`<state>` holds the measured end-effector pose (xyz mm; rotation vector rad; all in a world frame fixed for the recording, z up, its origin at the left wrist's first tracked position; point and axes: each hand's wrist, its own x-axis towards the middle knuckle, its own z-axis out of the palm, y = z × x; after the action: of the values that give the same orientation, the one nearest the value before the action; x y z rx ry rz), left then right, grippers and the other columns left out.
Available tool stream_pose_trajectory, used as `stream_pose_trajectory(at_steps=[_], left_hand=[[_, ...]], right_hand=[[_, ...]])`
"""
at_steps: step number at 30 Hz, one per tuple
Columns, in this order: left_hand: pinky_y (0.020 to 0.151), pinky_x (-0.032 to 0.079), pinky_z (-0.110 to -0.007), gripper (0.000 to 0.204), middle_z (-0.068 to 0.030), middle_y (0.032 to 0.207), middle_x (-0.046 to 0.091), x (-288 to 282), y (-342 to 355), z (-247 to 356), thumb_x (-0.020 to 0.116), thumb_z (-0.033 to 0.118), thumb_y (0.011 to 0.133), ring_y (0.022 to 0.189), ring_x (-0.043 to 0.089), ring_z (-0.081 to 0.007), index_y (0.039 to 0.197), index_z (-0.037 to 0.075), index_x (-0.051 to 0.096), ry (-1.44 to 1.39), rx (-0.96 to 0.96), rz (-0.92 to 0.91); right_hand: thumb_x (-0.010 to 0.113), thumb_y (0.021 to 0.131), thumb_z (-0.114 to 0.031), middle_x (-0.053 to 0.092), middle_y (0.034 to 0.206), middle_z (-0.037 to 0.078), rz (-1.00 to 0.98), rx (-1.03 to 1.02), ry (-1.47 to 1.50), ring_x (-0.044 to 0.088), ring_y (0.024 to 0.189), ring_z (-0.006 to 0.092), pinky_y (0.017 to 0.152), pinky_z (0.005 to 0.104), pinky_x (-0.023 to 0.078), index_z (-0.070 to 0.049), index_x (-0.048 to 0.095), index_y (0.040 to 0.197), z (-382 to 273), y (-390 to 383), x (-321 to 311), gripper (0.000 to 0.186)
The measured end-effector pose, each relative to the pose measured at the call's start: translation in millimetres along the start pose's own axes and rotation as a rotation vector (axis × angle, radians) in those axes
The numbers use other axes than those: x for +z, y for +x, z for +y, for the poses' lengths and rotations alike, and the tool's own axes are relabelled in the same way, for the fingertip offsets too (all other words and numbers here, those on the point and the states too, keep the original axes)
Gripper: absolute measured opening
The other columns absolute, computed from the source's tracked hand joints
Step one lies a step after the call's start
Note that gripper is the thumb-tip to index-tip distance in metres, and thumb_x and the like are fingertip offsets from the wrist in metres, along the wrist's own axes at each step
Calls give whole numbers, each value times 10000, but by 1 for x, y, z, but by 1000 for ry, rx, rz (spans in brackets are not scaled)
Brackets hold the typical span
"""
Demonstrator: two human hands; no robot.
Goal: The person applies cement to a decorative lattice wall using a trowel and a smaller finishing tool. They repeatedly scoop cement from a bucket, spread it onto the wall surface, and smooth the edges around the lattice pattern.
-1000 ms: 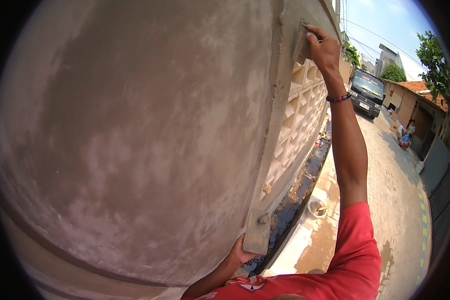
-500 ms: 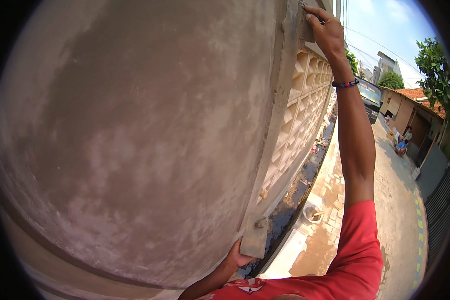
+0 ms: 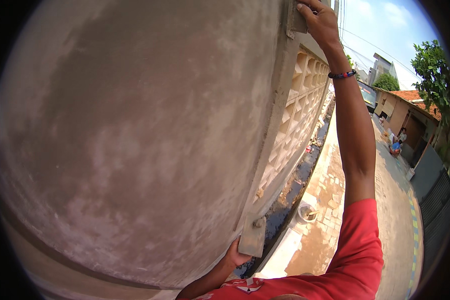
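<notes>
Raised high, my right hand [image 3: 321, 22] is closed on a small flat grey plastering tool [image 3: 298, 24], which lies against the upper edge of the grey plastered wall [image 3: 165, 140]. The fingertips are partly cut off by the top of the picture. Low down beside the wall's lower corner, my left hand [image 3: 237, 256] grips the near end of a flat rectangular mortar board [image 3: 252, 242]. A small lump of grey mortar [image 3: 259, 222] sits near the board's far end.
Beyond the wall edge runs a lattice block panel [image 3: 297, 112], with a dark wet drain [image 3: 280, 220] below it. A bucket [image 3: 305, 213] stands on the paving. Farther off are seated people [image 3: 396, 146], a vehicle [image 3: 367, 95] and a gate [image 3: 437, 200].
My right hand has moved slightly up and left, bringing the flat tool across the wall's edge. My left hand keeps the board in nearly the same place.
</notes>
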<state>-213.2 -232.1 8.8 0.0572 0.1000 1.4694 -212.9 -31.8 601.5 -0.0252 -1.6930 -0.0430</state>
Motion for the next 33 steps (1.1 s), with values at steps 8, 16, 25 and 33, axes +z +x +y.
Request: stream_pose_trajectory(at_steps=[8, 16, 25, 33], left_hand=[[963, 422, -411, 427, -83, 1204, 581, 6, -4, 2, 430, 356, 915, 1104, 554, -237, 1236, 87, 515, -18, -58, -13], [943, 361, -582, 474, -109, 1245, 542, -9, -8, 1, 407, 377, 902, 1133, 520, -300, 1271, 88, 482, -158, -90, -84], [983, 393, -451, 477, -110, 1245, 542, -21, -1, -7, 435, 372, 894, 1131, 524, -281, 1271, 82, 480, -11, -123, -10], [999, 383, -442, 443, -104, 1250, 543, -7, -30, -9, 389, 315, 913, 1147, 518, -270, 1266, 64, 482, -153, -153, -130]], right_hand=[[578, 876, -163, 649, 814, 24, -36, 400, -46, 564, 605, 87, 487, 226, 460, -113, 662, 1105, 112, 9, -30, 249], [538, 837, -101, 677, 918, 104, -129, 280, -129, 626, 811, 156, 714, 290, 502, -39, 651, 1090, 0, 7, -22, 284], [627, 816, -74, 672, 938, 114, -479, 291, 27, 617, 891, 177, 793, 291, 475, -36, 666, 1044, 56, -203, -25, 234], [527, 850, -109, 676, 875, 84, -176, 207, 224, 617, 766, 147, 695, 280, 499, -46, 655, 1086, 28, -54, -19, 277]])
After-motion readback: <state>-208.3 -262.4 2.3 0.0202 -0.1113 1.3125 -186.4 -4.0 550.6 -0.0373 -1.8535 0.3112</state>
